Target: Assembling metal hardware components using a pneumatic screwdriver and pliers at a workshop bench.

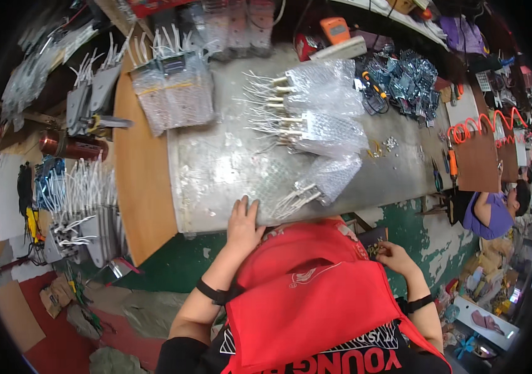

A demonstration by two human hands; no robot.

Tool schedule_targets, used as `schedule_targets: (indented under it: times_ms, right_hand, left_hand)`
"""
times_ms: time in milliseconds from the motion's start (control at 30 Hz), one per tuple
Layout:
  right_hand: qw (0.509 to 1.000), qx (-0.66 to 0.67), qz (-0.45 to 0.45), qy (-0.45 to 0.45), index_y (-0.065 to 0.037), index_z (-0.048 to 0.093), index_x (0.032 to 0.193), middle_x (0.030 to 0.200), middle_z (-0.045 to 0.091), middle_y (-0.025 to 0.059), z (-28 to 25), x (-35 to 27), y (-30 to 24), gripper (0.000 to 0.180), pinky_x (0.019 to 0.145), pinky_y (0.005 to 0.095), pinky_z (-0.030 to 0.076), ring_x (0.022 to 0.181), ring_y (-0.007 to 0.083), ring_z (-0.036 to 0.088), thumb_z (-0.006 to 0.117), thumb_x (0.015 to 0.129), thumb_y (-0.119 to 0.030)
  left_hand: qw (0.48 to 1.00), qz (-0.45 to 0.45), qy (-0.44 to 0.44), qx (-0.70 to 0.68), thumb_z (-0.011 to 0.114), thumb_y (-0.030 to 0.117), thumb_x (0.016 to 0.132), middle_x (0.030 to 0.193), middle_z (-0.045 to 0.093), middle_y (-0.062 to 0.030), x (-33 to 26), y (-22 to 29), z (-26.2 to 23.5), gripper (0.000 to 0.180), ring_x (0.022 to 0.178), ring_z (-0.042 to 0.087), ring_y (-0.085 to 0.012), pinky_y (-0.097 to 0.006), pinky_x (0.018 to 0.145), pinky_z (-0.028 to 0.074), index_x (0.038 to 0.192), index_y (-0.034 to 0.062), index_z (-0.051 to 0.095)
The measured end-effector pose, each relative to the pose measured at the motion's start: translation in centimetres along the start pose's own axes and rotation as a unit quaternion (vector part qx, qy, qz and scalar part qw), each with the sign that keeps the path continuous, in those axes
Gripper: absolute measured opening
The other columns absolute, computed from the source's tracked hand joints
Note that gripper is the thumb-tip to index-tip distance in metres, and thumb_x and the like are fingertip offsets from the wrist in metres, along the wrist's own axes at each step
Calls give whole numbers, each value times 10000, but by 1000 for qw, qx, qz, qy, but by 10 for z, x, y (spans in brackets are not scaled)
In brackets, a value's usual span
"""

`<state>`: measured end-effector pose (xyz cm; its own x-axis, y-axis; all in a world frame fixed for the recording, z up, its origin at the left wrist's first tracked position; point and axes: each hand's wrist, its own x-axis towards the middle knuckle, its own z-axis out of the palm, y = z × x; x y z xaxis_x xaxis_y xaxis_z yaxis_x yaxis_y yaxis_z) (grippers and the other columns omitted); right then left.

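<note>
My left hand (244, 223) lies on the front edge of the metal tabletop (216, 168), fingers stretched out and nothing in it. My right hand (394, 257) is below the table's edge, beside the red apron (316, 293). Its fingers are curled together near a dark opening (373, 239); what they hold, if anything, is hidden. The nearest bubble-wrapped bundle (335, 177), its white wires pointing left, lies to the right of my left hand. Behind it are more bubble-wrapped bundles (334, 134) with white wire ends.
A wrapped stack (175, 96) stands on the wooden board (144, 181) at the left. Grey plates (97, 240) with white wires are beyond it. Dark bagged parts (403, 81), an orange coiled hose (465, 129) and an orange-handled screwdriver (452, 161) are at right; another person (493, 212) sits there.
</note>
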<state>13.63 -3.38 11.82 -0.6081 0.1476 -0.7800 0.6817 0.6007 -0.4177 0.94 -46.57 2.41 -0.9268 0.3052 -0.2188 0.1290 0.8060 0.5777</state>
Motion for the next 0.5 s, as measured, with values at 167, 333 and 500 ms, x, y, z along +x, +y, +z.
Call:
schedule_targets:
  times_ms: [167,333,500]
  right_hand:
    - [987,-149,-54,-33,3,566,1219,1012,668,202,-55,39,0,492,786,375,512,915,315,655,677,779,-185]
    - [985,-84,-146,-43,-26,617,1143,983,671,190,-133,125,24,396,776,375,510,882,327,657,646,784,-190]
    - [958,-171,-169,-159,-40,665,954,860,684,141,-206,202,9,240,725,346,514,812,262,676,639,820,-237]
  left_hand:
    - [994,-106,-17,20,780,156,679,1441,328,-225,12,28,9,777,1304,335,-430,-464,1061,354,1363,80,421]
    - [987,-137,2,81,831,71,562,1504,263,-194,19,48,33,952,1356,303,-420,-459,1046,385,1406,132,396]
    - [974,-217,54,23,849,33,491,1517,252,-187,8,53,51,1041,1375,279,-411,-437,1079,360,1421,132,392]
